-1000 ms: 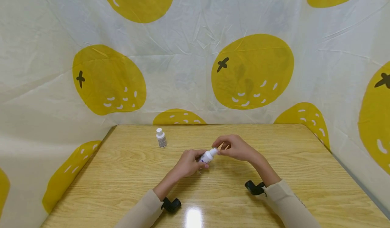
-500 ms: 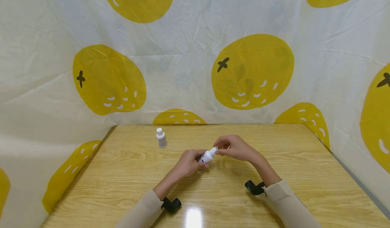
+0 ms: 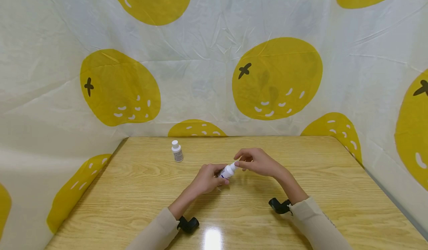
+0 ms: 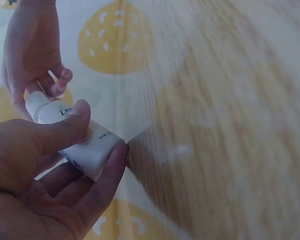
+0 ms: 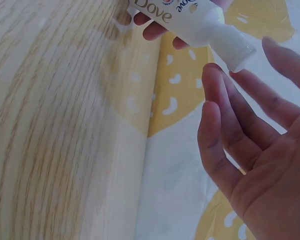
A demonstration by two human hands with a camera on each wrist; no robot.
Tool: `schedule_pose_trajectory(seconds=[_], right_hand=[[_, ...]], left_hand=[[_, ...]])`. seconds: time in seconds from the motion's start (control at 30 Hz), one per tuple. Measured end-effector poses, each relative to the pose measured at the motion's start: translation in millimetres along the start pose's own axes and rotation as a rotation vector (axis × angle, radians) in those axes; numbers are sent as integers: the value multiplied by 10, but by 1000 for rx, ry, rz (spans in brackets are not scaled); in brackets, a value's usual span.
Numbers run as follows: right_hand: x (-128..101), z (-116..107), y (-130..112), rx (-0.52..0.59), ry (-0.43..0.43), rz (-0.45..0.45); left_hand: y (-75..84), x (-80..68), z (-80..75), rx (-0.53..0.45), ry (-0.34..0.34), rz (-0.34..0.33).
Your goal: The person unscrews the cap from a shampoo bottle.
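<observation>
A small white Dove bottle lies tilted in my left hand, its cap end pointing up and right. In the left wrist view, the thumb presses on the bottle's label side while the fingers curl round the other side and base. My right hand is at the white cap. In the right wrist view an index fingertip meets the cap's end, and the thumb stands a little off it; the other fingers are loosely bent. The cap is on the bottle.
A second small white bottle with a white cap stands upright on the wooden table, at the back left. Behind the table hangs a pale curtain with large yellow fruit prints.
The fingers of my right hand have shifted slightly about the cap, with the thumb moving a little left. My left hand and the bottle have stayed in place.
</observation>
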State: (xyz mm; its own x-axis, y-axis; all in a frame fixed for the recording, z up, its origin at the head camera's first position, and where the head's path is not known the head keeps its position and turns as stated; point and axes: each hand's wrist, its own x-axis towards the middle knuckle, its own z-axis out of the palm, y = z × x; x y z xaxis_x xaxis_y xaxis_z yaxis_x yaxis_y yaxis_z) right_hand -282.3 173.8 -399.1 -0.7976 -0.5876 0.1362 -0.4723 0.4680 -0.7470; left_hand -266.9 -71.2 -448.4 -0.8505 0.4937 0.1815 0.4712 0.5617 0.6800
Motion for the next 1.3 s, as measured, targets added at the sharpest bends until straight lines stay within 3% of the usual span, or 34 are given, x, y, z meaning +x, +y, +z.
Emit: schedule_pose_trajectory(seconds=[0.33,0.7,1.3], right_hand=[[-5,15,-5,-1,-22,24],[-9,5,-8,12,-19,-36],[-6,50,-6,32,-21,-2]], left_hand=[[7,-2,-1,-13,-1,-2],[10,-3,-4,-9,-3,-8],[12,-4,-6,-15,-10,-7]])
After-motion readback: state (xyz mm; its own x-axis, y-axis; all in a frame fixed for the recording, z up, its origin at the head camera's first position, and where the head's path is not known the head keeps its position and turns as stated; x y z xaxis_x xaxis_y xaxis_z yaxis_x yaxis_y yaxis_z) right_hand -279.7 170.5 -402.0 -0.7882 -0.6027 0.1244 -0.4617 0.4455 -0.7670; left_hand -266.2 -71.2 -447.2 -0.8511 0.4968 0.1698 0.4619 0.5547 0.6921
